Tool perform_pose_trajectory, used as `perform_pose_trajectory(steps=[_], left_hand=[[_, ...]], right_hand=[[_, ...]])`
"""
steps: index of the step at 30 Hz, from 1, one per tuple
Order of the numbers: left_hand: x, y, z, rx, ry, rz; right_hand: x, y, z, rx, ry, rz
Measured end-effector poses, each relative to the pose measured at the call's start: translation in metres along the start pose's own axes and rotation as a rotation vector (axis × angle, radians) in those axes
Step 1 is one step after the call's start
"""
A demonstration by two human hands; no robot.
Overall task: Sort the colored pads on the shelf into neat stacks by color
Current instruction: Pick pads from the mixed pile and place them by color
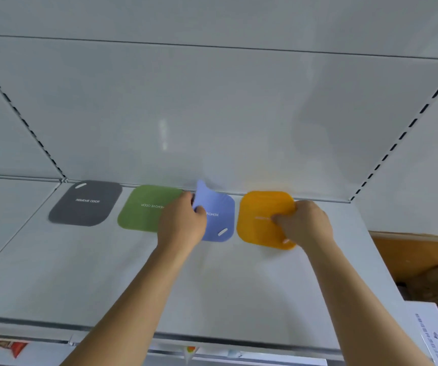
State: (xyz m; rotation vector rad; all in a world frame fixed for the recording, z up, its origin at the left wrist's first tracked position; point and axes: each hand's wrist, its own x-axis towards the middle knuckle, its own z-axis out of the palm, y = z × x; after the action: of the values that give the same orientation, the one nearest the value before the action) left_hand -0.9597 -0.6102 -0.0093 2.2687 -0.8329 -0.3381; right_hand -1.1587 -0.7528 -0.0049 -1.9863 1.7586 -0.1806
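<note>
Left hand has its grip curled round the near-left edge of the blue pad, whose far corner is bent upward. Right hand pinches the orange pad, thumb on top, fingers under its right edge. Further left on the shelf, the green pad and grey pad lie flat along the back. Four colours, four spots in a row: sorting looks nearly done, only squaring up left.

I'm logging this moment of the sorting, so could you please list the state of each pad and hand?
grey pad: flat, untouched
green pad: flat, partly behind left hand
blue pad: far corner lifted, gripped by left hand
orange pad: on the shelf, gripped by right hand
</note>
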Motion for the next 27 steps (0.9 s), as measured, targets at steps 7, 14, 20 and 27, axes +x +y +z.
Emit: perform_pose_trajectory(steps=[7, 14, 20, 27], left_hand=[[0.005, 0.010, -0.001, -0.075, 0.003, 0.132], [-0.004, 0.008, 0.020, 0.015, 0.028, 0.049], [-0.004, 0.015, 0.030, 0.127, 0.014, 0.118], [-0.001, 0.016, 0.026, -0.106, -0.008, 0.021]], right_hand=[[-0.003, 0.028, -0.009, 0.146, 0.211, -0.221], [0.021, 0.050, -0.007, 0.015, 0.175, -0.227], [0.025, 0.050, -0.005, 0.011, 0.165, -0.269], [0.024, 0.049, 0.000, -0.035, 0.186, -0.269]])
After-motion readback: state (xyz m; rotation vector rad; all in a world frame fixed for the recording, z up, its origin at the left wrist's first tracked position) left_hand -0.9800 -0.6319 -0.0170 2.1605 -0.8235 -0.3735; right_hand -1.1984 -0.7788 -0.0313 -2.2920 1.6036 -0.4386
